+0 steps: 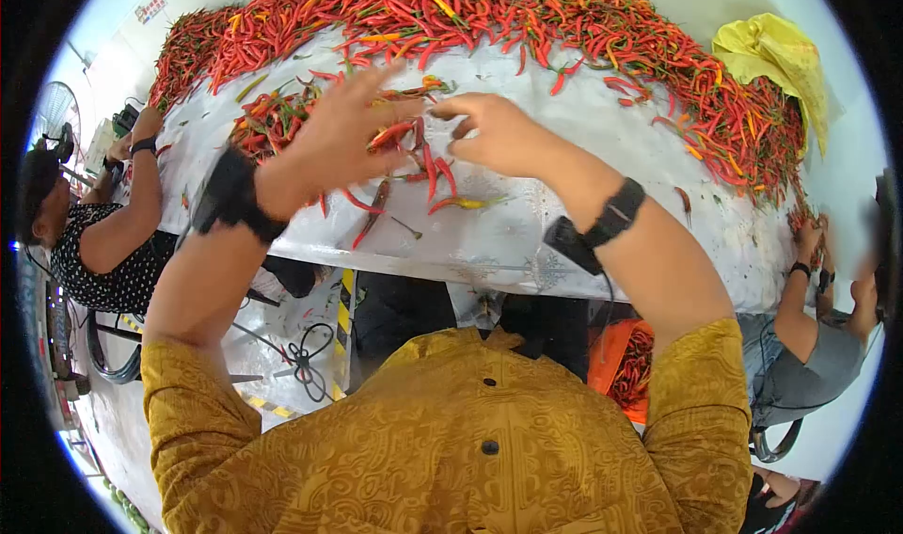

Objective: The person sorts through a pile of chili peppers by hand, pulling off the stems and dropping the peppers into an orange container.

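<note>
White-sheeted tabletop (564,158) below, left hand (343,137) and right hand (500,137) apart, fingers parted; slender, glossy red chillies (431,171) want light pinches

Red txt on wall sign (150,8), unreadable.

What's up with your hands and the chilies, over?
Left hand open over red chilies; right hand open alongside. Left hand hides some chilies.
</note>
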`<state>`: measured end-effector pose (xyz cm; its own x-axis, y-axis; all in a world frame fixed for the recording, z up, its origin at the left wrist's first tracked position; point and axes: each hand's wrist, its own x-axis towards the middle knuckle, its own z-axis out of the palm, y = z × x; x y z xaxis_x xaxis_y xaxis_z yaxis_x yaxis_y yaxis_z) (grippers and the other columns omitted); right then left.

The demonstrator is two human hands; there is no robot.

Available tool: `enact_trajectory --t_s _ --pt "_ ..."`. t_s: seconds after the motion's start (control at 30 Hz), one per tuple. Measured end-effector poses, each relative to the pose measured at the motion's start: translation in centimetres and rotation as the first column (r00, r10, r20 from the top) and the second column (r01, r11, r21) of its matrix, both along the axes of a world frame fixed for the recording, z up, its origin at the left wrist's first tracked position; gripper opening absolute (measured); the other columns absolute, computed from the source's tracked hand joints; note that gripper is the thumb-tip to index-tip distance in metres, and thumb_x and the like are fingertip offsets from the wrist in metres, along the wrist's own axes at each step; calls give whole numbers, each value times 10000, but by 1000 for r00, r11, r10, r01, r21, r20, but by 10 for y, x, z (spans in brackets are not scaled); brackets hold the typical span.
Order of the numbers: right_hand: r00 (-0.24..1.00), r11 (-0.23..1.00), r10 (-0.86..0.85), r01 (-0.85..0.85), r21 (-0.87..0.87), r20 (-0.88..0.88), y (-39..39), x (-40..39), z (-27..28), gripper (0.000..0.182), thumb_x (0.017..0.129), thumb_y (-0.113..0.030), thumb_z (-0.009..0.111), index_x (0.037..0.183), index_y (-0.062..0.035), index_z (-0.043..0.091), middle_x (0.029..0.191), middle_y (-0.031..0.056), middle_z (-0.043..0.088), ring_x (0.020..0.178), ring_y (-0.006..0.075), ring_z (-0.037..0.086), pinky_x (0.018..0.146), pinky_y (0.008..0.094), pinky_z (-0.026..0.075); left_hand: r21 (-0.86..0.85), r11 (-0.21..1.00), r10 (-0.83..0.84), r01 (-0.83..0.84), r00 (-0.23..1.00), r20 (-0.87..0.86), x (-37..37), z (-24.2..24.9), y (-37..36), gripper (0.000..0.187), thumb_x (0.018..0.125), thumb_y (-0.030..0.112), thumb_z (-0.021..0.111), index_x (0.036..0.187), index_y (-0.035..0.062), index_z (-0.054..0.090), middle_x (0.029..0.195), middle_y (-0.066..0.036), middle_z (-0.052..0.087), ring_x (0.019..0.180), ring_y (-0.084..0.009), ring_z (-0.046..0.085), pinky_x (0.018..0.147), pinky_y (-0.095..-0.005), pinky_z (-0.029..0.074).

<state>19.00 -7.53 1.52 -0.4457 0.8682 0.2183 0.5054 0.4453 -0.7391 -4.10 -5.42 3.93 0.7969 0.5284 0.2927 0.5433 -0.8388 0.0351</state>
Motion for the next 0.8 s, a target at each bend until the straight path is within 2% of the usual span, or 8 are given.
enact_trajectory --t_s 0.03,0.17,0.23,0.3,0.4,0.63,0.7,0.8 --pt "1000 1000 4 -4 -2 -3 -2 11 -1 463 685 -135 653 1126 -13 587 1014 191 627 874 281 628 794 354 491 -24 989 -147 148 989 19 -1 -3 -12 547 707 318 712 1223 243 546 1425 -126 316 1306 -331 306 1034 -545 242" --pt "991 990 -117 121 -72 61 -22 50 -4 421 720 -91 623 1128 4 576 1073 147 613 893 227 613 802 341 490 -38 967 -255 252 944 -208 16 -31 -61 523 719 331 692 1216 268 543 1416 -73 341 1311 -309 297 1016 -592 226" --pt "984 986 -124 137 -99 131 -35 64 -8 411 745 -66 600 1145 19 561 1117 127 597 926 195 597 820 336 488 9 974 -220 226 958 -184 23 -45 -53 465 755 342 648 1204 279 544 1410 -26 356 1303 -306 305 996 -640 203" --pt "983 972 -170 178 -151 64 -52 75 -17 372 733 -94 622 1097 -23 597 1066 129 619 912 231 609 808 338 485 96 976 -178 196 970 -167 22 -52 -29 429 786 325 608 1207 274 539 1398 -19 369 1306 -292 302 1002 -636 200" --pt "976 964 -187 204 -172 110 -78 89 -10 364 747 -92 618 1107 -39 593 1078 111 609 950 218 592 835 346 476 285 958 14 39 983 -182 10 -49 4 380 813 292 568 1188 231 543 1306 -30 458 1268 -282 351 977 -633 234" --pt "956 929 -280 293 -228 88 -121 143 3 367 757 -89 609 1121 -53 586 1086 95 603 972 214 586 856 361 470 249 964 142 -91 971 -193 -31 -36 24 326 833 268 524 1151 206 559 1231 -40 513 1219 -274 406 960 -582 293" --pt "917 898 -366 393 -197 160 -126 165 3 375 749 -101 619 1118 -47 585 1082 101 601 980 218 584 853 367 471 201 936 337 -289 898 -283 -37 -30 20 339 821 253 549 1149 169 555 1264 -53 485 1242 -273 381 987 -535 299" --pt "831 853 -468 514 -92 301 -128 207 0 400 729 -121 638 1116 -40 585 1086 117 597 987 227 580 839 357 476 211 914 398 -347 869 -295 -56 -33 31 364 821 263 552 1171 164 546 1273 -59 479 1248 -289 373 997 -552 282"
